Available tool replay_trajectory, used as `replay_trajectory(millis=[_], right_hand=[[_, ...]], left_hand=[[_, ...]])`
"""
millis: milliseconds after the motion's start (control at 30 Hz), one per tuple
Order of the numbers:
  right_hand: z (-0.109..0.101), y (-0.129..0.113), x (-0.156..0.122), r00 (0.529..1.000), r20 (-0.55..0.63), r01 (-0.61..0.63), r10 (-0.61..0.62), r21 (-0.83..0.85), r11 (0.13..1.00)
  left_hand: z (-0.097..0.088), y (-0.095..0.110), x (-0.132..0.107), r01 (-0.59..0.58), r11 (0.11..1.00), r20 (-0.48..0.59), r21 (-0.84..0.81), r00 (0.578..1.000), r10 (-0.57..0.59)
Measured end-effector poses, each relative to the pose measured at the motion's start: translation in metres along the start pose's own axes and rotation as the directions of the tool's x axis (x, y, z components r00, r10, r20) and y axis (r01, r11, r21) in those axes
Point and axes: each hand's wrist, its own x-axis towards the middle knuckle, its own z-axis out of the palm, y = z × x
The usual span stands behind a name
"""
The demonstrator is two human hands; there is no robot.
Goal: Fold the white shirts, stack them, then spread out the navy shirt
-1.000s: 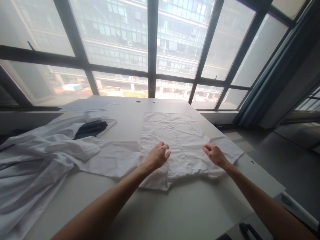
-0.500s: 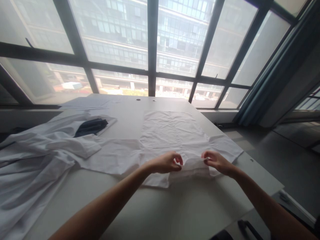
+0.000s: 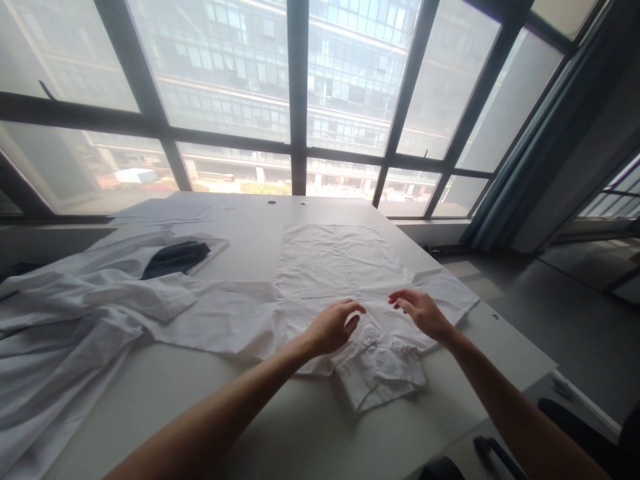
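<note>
A white shirt point(image 3: 335, 267) lies spread flat on the white table point(image 3: 310, 427), sleeves out to both sides. Its collar end point(image 3: 383, 370) lies crumpled nearest me. My left hand point(image 3: 333, 325) hovers just above the fabric beside the collar, fingers curved and apart, holding nothing. My right hand point(image 3: 419, 310) hangs over the shirt's right shoulder, fingers loosely spread, also holding nothing. Both hands are a short way apart, with the crumpled collar below and between them.
A heap of white garments point(image 3: 75, 320) with a dark piece point(image 3: 173, 257) covers the table's left side. Large windows point(image 3: 300, 100) stand behind the table. The table's right edge drops to a grey floor point(image 3: 550, 320). A dark object point(image 3: 493, 457) shows at the bottom right.
Half a second ago both hands pinched the collar edge. They have let it go and opened, and the collar now lies crumpled toward me. The view has shifted slightly.
</note>
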Motion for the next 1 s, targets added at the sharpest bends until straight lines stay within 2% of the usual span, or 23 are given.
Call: replay_trajectory(millis=[33,67,133,167,200,267,333,367,433,500,567,633,700,733,833,900,933,1000], right_hand=[[0.012,0.002,0.011,0.994,-0.107,0.007,-0.002,0.041,0.999],[0.025,0.003,0.022,0.986,-0.163,0.001,0.014,0.093,0.996],[0.048,0.001,0.04,0.978,-0.196,-0.02,0.069,0.239,0.971],[0.059,0.0,0.046,0.979,-0.175,-0.041,0.107,0.343,0.938],[0.068,-0.001,0.051,0.983,-0.11,-0.079,0.145,0.462,0.883],[0.08,-0.001,0.057,0.974,0.137,-0.225,0.18,0.674,0.704],[0.084,0.006,0.059,0.912,0.387,-0.399,0.135,0.761,0.512],[0.083,0.012,0.059,0.88,0.463,-0.46,0.109,0.77,0.442],[0.073,0.026,0.06,0.854,0.512,-0.509,0.093,0.786,0.349],[0.056,0.042,0.064,0.856,0.504,-0.515,0.118,0.805,0.295],[0.034,0.059,0.07,0.873,0.454,-0.486,0.176,0.835,0.258],[0.01,0.076,0.079,0.896,0.355,-0.415,0.265,0.883,0.218],[-0.014,0.094,0.087,0.907,0.201,-0.284,0.369,0.941,0.186],[-0.025,0.103,0.091,0.894,0.104,-0.205,0.436,0.96,0.191],[-0.046,0.118,0.097,0.81,-0.161,-0.011,0.564,0.957,0.289],[-0.052,0.118,0.097,0.775,-0.266,0.054,0.574,0.932,0.359],[-0.053,0.115,0.095,0.777,-0.289,0.069,0.559,0.922,0.381],[-0.051,0.103,0.089,0.818,-0.275,0.068,0.505,0.918,0.39]], left_hand=[[0.006,-0.004,-0.003,-0.047,0.992,-0.015,0.118,0.999,0.049],[0.012,-0.008,-0.006,-0.095,0.972,0.009,0.216,0.995,0.095],[0.021,-0.014,-0.013,-0.186,0.915,0.106,0.357,0.982,0.158],[0.024,-0.016,-0.016,-0.22,0.886,0.152,0.407,0.973,0.172],[0.026,-0.018,-0.019,-0.242,0.862,0.187,0.445,0.967,0.175],[0.028,-0.02,-0.021,-0.25,0.832,0.207,0.494,0.964,0.167],[0.029,-0.02,-0.021,-0.242,0.818,0.191,0.522,0.968,0.164],[0.029,-0.021,-0.021,-0.239,0.816,0.187,0.527,0.969,0.163],[0.029,-0.022,-0.021,-0.236,0.82,0.195,0.521,0.968,0.155],[0.03,-0.024,-0.021,-0.232,0.831,0.216,0.505,0.966,0.138],[0.031,-0.024,-0.021,-0.22,0.844,0.231,0.489,0.966,0.118],[0.031,-0.024,-0.021,-0.206,0.853,0.232,0.479,0.967,0.103],[0.031,-0.024,-0.021,-0.198,0.86,0.229,0.471,0.969,0.098],[0.031,-0.025,-0.021,-0.199,0.862,0.23,0.467,0.968,0.099],[0.03,-0.026,-0.021,-0.201,0.867,0.238,0.456,0.966,0.098],[0.031,-0.027,-0.021,-0.202,0.867,0.236,0.457,0.966,0.1],[0.031,-0.028,-0.02,-0.202,0.865,0.232,0.459,0.967,0.103],[0.031,-0.028,-0.02,-0.207,0.859,0.222,0.469,0.969,0.112]])
